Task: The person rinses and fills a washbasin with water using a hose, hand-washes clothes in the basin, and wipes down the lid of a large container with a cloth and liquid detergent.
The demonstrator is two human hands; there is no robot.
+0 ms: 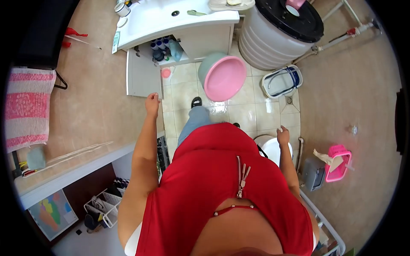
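Currently, the pink washbasin (225, 79), with a pale green outer side, sits on the tiled floor (241, 112) ahead of the person, its mouth facing them; whether it is one vessel or two nested cannot be told. Left of the basin stands the open cabinet door (143, 77). The left hand (152, 104) is left of the basin and nearer the person, just beside the door's near edge; contact cannot be confirmed. The right hand (282, 135) is right of the basin, also nearer the person, above a partly hidden white fixture (270, 147). Both hands show loosely bent fingers with nothing visible in them; whether the fingertips meet cannot be told. Right of the basin, and apart from it, is the bucket (282, 81). Handling, by judgement: the basin is probably thin plastic, light, slightly flexible at the wall and slippery when wet; grip the rim at two opposite points. The door is likely rigid and hinged; hold its free edge and swing it without lifting.
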